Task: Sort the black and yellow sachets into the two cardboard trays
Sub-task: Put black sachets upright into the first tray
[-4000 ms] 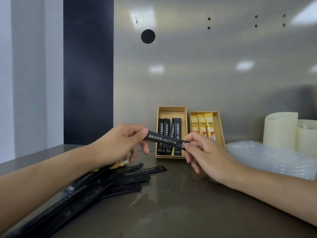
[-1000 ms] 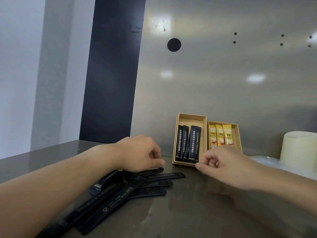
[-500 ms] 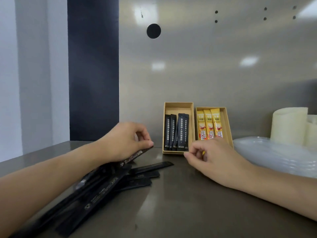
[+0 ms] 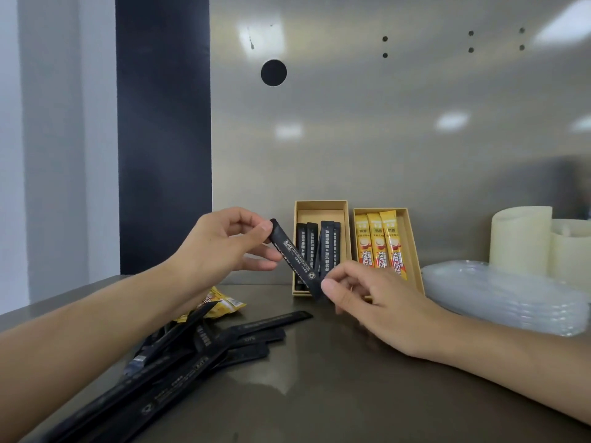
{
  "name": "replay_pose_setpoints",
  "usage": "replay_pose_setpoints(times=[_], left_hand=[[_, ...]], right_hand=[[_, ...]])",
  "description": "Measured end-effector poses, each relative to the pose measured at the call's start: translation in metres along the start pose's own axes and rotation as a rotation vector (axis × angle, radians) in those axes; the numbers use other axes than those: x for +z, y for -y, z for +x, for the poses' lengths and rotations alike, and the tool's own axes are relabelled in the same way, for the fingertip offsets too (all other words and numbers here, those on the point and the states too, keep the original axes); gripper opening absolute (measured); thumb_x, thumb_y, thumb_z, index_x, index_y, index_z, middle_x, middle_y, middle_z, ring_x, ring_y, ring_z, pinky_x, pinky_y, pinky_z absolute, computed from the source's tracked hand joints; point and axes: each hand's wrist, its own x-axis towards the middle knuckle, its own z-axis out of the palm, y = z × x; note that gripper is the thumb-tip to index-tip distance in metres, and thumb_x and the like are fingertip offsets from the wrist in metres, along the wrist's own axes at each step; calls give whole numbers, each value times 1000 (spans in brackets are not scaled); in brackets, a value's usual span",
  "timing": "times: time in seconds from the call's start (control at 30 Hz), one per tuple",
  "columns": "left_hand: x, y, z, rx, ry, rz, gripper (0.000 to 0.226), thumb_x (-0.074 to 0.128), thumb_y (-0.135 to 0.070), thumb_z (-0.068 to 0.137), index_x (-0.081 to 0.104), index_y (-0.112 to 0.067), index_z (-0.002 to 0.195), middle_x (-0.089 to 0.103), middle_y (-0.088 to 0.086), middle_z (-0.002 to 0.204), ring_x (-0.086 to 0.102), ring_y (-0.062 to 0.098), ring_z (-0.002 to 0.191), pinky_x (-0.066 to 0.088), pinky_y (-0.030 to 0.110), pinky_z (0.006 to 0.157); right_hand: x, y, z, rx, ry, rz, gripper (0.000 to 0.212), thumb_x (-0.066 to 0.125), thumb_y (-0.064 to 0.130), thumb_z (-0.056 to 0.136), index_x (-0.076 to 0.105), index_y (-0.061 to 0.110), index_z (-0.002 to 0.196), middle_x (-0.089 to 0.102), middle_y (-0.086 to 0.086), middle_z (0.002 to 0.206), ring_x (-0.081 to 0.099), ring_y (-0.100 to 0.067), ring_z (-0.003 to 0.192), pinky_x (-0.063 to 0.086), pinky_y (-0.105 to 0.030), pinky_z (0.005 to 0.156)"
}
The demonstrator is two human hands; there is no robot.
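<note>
**A black sachet held between two hands in front of the trays**

The left hand pinches the upper end of one black sachet between thumb and forefinger, its other fingers loosely curled below. The right hand pinches the lower end between thumb and fingertips. The sachet hangs clear of the counter, just in front of the left tray. Its long axis runs on a slant, top end up and to the left, bottom end down and to the right, printed face toward the camera.

Holding both ends looks like a hand-over. The left hand is nearest the loose pile of black sachets on the counter, and the right hand is nearest the trays. A thin, floppy strip is also easier to steer from its end.

The left tray holds several black sachets lying lengthwise, so their long axes run front to back. The right tray, touching it, holds three yellow sachets laid the same way. To match them, the held sachet would need swinging round until it points away from the person.

Much of the sorting looks undone. The pile is mostly black, with a yellow sachet showing at its far edge.

To the right sit a stack of clear plastic lids and cream cylinders.
</note>
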Motion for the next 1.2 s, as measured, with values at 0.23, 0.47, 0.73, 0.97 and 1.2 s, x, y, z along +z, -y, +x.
replay_pose_setpoints(times=[0.23,0.47,0.73,0.97,1.2], left_hand=[[4,1,-4,-23,128,-40,20,61,-14,99,62,6,104,71,28,106,78,29,88,64,31,72],[3,6,-6,-92,246,89,32,59,-34,98,68,-5,109,76,7,89,73,23,74,62,29,67],[8,10,-10,-52,278,223,21,63,-4,96,65,-3,117,67,1,74,60,13,57,55,25,55],[6,12,-8,1,230,278,17,62,3,95,66,-1,111,66,3,73,67,14,59,60,28,57],[2,11,-5,8,214,282,17,63,-1,96,69,-4,111,70,0,75,67,17,62,62,31,60]], right_hand=[[1,-1,0,-36,64,80,10,56,38,101,64,32,100,76,11,85,64,-3,62,51,-17,56],[1,-8,2,-20,-43,-44,21,51,27,105,67,41,108,73,15,83,64,-3,59,49,-16,58],[2,-7,1,-12,-90,-100,30,65,53,89,56,44,116,70,23,101,66,-1,85,57,-30,74],[2,-6,2,-33,-46,-90,16,51,38,103,57,39,118,72,23,94,67,-2,77,57,-29,69],[1,-4,1,-3,-36,6,22,39,31,107,60,35,114,75,18,91,70,-5,71,50,-15,61]])
